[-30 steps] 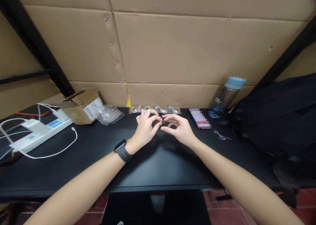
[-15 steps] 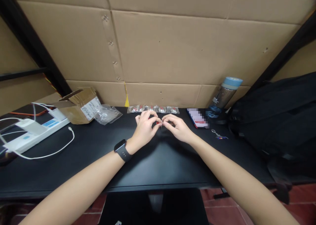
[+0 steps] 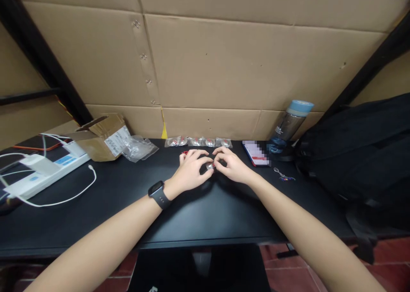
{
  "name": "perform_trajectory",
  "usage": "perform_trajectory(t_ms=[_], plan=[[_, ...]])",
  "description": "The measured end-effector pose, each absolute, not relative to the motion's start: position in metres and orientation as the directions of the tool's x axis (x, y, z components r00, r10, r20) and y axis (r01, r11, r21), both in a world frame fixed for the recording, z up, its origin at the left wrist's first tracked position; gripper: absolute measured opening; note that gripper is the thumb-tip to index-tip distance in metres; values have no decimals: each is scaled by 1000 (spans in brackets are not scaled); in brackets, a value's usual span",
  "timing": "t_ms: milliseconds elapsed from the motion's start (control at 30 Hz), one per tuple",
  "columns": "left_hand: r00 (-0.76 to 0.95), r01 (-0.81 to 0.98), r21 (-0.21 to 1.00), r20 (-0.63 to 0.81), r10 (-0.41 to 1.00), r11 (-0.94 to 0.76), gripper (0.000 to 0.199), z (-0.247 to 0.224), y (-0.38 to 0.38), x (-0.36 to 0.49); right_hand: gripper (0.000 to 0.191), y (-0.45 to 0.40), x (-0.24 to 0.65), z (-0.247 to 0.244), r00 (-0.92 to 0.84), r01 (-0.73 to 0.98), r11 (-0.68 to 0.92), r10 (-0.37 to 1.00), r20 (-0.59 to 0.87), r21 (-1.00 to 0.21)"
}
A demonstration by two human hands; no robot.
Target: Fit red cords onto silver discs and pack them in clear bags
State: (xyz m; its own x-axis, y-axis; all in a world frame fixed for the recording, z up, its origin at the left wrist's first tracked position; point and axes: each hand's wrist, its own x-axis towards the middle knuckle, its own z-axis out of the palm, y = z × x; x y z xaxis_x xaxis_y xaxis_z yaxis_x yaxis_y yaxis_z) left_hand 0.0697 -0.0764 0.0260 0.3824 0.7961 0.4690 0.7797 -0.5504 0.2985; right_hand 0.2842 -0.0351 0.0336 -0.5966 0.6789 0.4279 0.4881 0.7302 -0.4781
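Over the middle of the black table [image 3: 205,215], a small round silvery and red disc [image 3: 210,166] is pinched between the fingertips of both hands. My left hand [image 3: 194,168], with a dark watch [image 3: 159,193] on its wrist, grips the disc's left side with thumb and index finger. From the right, my right hand [image 3: 232,167] has its thumb and index finger closed on the other side. A bit of something red [image 3: 185,152] shows behind my left fingers. Several discs in clear wrappers [image 3: 196,142] lie in a row along the cardboard wall.
An open cardboard box [image 3: 102,138], clear plastic [image 3: 139,148] and a power strip [image 3: 48,176] are on the left. To the right are a phone [image 3: 256,153], a keyring [image 3: 283,175], a bottle [image 3: 288,125] and a black backpack [image 3: 358,155].
Both hands have lowered slightly toward me. The disc, seen edge-on before, now shows more of its face. The red thing has come into view behind my left fingers.
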Motion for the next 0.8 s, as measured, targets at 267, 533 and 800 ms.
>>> perform_trajectory(t_ms=[267,533,800], plan=[[473,766,274,374,798,-582,30,17,-75,68,13,-31,291,36,-602,535,718,694,395,-445],[458,779,254,394,797,-574,28,17,-58,50,15,-22,298,32,-642,570,719,692,330,-398],[261,912,165,476,840,-377,20,1,-24,14,43,8,337,26,-538,739,615,785,307,-276]])
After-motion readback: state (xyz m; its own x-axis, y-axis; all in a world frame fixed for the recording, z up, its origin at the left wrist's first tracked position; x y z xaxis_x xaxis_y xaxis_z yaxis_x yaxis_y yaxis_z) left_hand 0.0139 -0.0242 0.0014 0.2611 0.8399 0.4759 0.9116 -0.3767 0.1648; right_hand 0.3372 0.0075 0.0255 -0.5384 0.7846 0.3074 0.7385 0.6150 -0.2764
